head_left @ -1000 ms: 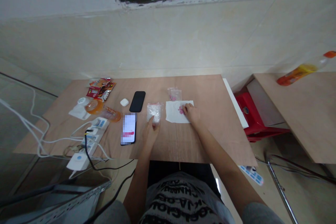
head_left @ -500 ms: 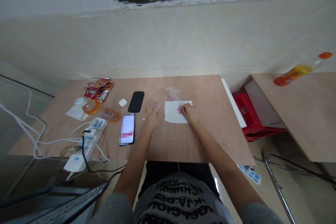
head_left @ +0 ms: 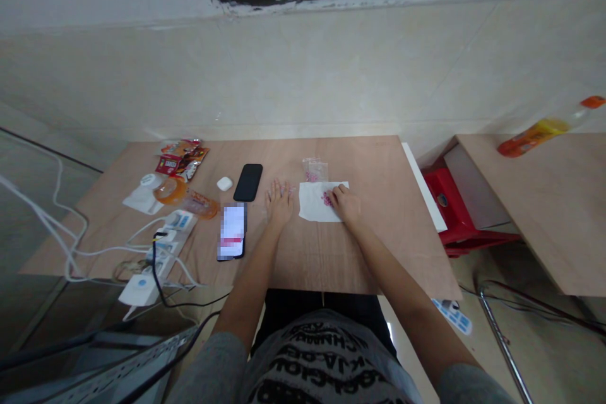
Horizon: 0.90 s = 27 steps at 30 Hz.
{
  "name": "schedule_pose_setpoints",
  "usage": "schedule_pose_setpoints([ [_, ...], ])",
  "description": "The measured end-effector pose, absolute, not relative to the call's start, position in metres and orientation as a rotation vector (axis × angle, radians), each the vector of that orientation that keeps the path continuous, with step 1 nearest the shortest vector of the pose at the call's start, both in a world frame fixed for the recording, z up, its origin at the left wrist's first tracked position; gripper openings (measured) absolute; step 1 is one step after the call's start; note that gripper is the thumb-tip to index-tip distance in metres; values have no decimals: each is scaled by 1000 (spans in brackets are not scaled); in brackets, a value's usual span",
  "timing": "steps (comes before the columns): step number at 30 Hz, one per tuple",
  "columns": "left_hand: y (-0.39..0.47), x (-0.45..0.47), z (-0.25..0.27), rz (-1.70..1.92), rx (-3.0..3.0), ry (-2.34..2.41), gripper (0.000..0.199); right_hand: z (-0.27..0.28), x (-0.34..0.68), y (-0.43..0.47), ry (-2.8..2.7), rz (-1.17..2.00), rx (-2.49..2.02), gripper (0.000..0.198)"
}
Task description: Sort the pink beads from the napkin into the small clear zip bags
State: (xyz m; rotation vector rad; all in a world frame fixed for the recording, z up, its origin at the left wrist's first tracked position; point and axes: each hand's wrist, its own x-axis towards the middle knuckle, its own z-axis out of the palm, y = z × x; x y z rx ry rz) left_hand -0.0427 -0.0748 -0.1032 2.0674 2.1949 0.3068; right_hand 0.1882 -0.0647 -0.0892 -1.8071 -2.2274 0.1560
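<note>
Plainly, right hand [head_left: 344, 202] on white paper [head_left: 311, 203].

L hand [head_left: 279, 205] palm down mid-frame, fingers spread on the table [head_left: 383, 252], a bit of clear plastic [head_left: 293, 189] showing by its fingertips. R hand [head_left: 345, 204], just R of ctr, has bent fingers at pink bits [head_left: 327, 199] on white paper [head_left: 313, 209]; small clear bags [head_left: 316, 169] w/ more pink sit just above. L of ctr: black phone [head_left: 248, 182], lit phone [head_left: 231, 230] below it, white case [head_left: 224, 184]. Far L: orange bottle [head_left: 201, 203] on its side, wrappers [head_left: 181, 158] above, power strip [head_left: 163, 252] w/ cords below. R side: red stool [head_left: 447, 199]; upper R, tilted-looking drink bottle [head_left: 540, 137].
</note>
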Motion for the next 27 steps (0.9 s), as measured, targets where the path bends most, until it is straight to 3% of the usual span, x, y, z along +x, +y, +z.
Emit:
schedule_pose_setpoints([
  [10, -75, -42, -106, 359, 2079, 2206, 55, -91, 209, -59, -1539, 450, -1724, 52],
  [13, -75, -43, -107, 348, 2077, 2200, 56, -96, 227, -54, -1341, 553, -1688, 46],
  [17, -75, -44, -106, 331, 2058, 2182, 56, -104, 249, -54, -1303, 695, -1634, 31],
  [20, -73, -46, -103, 294, 2030, 2163, 56, -108, 253, -60, -1332, 816, -1620, 32],
  [27, -69, -51, -92, 248, 2057, 2062, 57, -106, 248, -88, -1580, 628, -1692, 37],
])
